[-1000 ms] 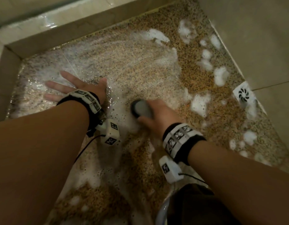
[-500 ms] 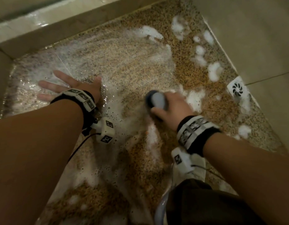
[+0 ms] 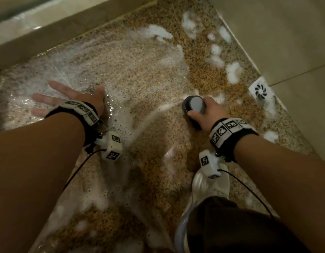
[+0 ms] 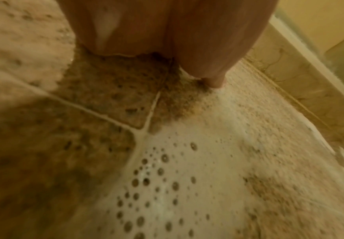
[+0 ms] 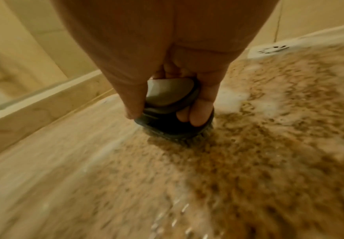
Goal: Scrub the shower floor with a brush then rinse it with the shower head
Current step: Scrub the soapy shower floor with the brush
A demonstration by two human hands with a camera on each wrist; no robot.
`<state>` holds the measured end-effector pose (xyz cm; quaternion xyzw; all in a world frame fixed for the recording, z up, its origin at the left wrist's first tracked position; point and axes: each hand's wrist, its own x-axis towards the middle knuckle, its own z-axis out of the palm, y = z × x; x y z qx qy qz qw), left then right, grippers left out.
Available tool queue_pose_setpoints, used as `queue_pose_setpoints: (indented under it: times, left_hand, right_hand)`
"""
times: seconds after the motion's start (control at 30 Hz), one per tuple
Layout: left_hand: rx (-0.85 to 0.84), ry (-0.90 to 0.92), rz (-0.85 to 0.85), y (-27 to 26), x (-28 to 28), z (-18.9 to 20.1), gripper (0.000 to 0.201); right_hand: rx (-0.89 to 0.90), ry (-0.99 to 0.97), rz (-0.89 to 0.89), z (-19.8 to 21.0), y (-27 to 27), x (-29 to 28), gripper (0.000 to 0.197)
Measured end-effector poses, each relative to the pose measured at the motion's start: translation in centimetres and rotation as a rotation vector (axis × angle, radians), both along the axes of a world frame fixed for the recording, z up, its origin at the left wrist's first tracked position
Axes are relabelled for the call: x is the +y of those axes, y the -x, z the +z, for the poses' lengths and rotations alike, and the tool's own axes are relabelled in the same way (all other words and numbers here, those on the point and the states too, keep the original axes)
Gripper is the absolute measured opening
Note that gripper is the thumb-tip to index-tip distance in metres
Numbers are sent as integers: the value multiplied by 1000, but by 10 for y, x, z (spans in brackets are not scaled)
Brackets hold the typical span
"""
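Right hand point(image 3: 210, 114), clamped round the scrub brush point(image 3: 193, 108), has swept right toward the drain point(image 3: 260, 90), left hand point(image 3: 72, 99) flat on the soapy shower floor point(image 3: 139, 73); scrubbing continues.

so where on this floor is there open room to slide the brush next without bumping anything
Free: the soapy stretch of floor between the left hand, the brush and the far curb. Also the near middle strip between the two forearms. Tighter on the right: foam clumps and the drain line the wall, and a shoe sits just behind the right hand.
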<state>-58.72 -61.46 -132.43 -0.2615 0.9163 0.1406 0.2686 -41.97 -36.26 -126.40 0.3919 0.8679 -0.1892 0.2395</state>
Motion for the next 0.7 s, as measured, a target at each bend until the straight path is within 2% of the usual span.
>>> queue_pose_setpoints:
  times: [0.03,0.1,0.17,0.23,0.3,0.4,0.5,0.57,0.63,0.7]
  left_hand:
    - [2,5,-1,0,1,1,133]
    - [-2,3,-6,0,1,1,132]
    - [-7,0,-4,0,0,1,132]
    - [0,1,-4,0,0,1,132]
    - [1,-9,-5,-2,0,1,131]
    - [-2,-21,-6,-3,-1,3,130]
    - [3,-16,-13,-4,0,7,128]
    - [4,-18,-15,-5,0,7,129]
    - [11,-19,-12,-4,0,6,130]
    - [12,-27,-12,-3,-2,2,131]
  right_hand:
    - [32,16,-4,3,0,-8,56]
    - [109,134,98,4,1,-43,52]
    - [69,279,324,1,1,-92,52]
    - [-12,326,482,-9,0,-119,53]
    - [3,272,428,-11,-2,-110,57]
    - [69,183,243,-10,-5,-58,57]
    - [38,16,-10,-8,-2,4,58]
    - [-8,-30,-159,-4,2,19,62]
    - [37,-17,-128,3,8,1,58]
    - [145,106,61,4,17,-44,43]
